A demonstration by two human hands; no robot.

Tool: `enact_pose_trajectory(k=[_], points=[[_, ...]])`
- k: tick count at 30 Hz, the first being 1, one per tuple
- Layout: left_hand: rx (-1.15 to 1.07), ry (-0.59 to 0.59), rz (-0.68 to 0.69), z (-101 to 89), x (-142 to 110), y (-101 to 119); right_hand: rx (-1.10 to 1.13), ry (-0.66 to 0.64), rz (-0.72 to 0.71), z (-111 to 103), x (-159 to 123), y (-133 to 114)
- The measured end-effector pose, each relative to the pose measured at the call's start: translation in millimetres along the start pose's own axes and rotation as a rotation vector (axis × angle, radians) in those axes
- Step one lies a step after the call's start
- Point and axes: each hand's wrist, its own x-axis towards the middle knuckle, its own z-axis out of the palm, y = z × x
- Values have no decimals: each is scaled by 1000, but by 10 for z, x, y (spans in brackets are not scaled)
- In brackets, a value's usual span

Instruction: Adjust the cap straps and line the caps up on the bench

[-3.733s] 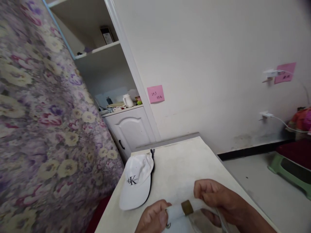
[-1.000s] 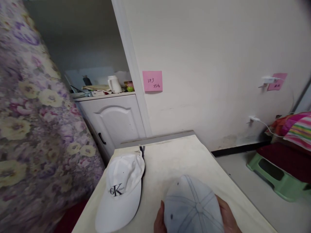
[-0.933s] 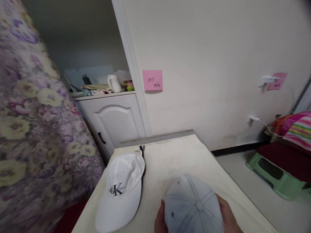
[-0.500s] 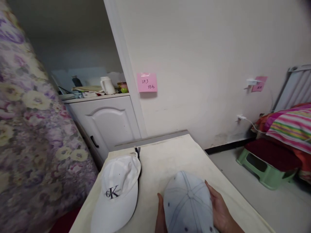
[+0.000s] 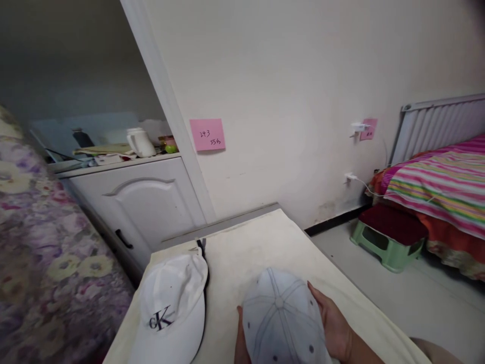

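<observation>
A pale blue denim baseball cap (image 5: 282, 318) is between my two hands at the bottom of the head view, crown up, over the cream-covered table (image 5: 246, 253). My left hand (image 5: 241, 338) grips its left side, with most of the fingers hidden by the cap. On the right side, my right hand (image 5: 333, 323) is closed on the cap, fingertips partly behind its edge. The brim is not visible. To the left lies a white baseball cap (image 5: 172, 303) with black lettering on the front and a dark strap at its back.
Behind the table is a white cabinet (image 5: 140, 202) with a white jug (image 5: 140, 142) on top. A floral curtain (image 5: 56, 242) hangs at left. On the right are a green stool (image 5: 394, 253) with a dark red top and a bed with a striped cover (image 5: 447, 177).
The camera view has swung right, so most things appear shifted left. Both hands still hold the pale blue cap, and the white cap lies in the same place on the table.
</observation>
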Motion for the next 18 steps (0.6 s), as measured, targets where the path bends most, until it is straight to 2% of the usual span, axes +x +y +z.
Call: enact_pose_trajectory(k=[5, 8, 13, 18], points=[[108, 79, 25, -11, -57, 79, -35, -11, -2, 3, -16, 1], [95, 105, 21, 9, -74, 86, -53, 8, -7, 19, -45, 5], [-23, 65, -48, 7, -62, 74, -121, 45, -66, 134, -106, 5], [-116, 7, -68, -191, 58, 177, -192, 51, -122, 215, -86, -32]])
